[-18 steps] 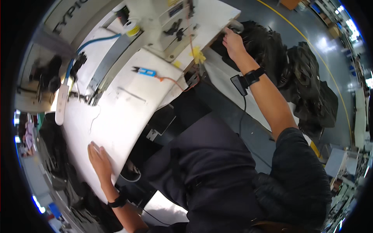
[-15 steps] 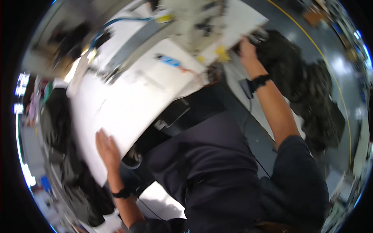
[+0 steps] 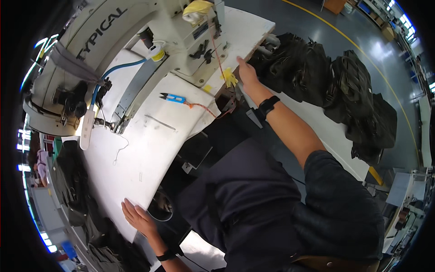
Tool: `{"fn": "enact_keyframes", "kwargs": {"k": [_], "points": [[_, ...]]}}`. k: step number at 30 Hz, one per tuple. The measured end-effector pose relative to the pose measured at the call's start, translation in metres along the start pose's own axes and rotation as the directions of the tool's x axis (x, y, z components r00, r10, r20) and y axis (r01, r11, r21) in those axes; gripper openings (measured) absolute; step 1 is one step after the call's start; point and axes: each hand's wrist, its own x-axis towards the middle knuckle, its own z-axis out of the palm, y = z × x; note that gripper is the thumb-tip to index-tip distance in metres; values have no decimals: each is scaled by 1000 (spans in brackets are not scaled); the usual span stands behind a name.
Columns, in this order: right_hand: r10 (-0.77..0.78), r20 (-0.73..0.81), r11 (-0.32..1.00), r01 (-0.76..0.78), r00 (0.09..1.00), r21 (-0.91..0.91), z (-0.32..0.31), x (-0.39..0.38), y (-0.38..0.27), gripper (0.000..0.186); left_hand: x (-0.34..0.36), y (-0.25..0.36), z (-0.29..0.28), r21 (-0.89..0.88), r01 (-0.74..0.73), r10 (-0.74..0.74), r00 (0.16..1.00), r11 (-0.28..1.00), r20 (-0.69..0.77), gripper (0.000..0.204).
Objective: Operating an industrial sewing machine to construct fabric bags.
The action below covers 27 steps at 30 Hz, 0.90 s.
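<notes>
My left hand [image 3: 138,218] lies flat at the near edge of a white sewing table [image 3: 131,167], its fingers stretched out and holding nothing. At the table's right end, my right hand [image 3: 249,78] is closed on the edge, beside a yellow scrap [image 3: 229,78]; some of its fingers are hidden. Blue-handled thread snips [image 3: 174,98] lie on the tabletop, tied to an orange cord [image 3: 204,109]. A large cream sewing machine [image 3: 131,20] stands across the table. A loose thread [image 3: 121,148] trails near its needle end.
Dark garments are heaped on a white bench [image 3: 312,115] to the right, one heap [image 3: 358,97] at its far end. More dark garments [image 3: 74,195] hang along the left side. A round dark-rimmed object [image 3: 161,206] sits below the table's near edge.
The view has shifted and sharpened, showing more of the sewing machine. My left hand stays by the near table edge, and my right hand remains at the table's right end.
</notes>
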Motion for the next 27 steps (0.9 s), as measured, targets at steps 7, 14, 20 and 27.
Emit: {"fn": "enact_keyframes", "kwargs": {"k": [7,14,20,27], "points": [[113,158,993,-108,981,-40,-29,5,-16,67,-15,8,-4,-79,2,-2,1000,997,-6,48],[106,169,993,-114,980,38,-24,-2,-13,70,-54,72,-10,-299,-56,28,995,953,-97,24],[59,141,988,-78,988,130,-18,-15,-13,68,-112,86,37,-443,206,-85,957,873,278,19],[-127,27,973,119,992,198,-5,-13,12,63,-219,21,98,-501,811,-222,571,303,791,44]]}}
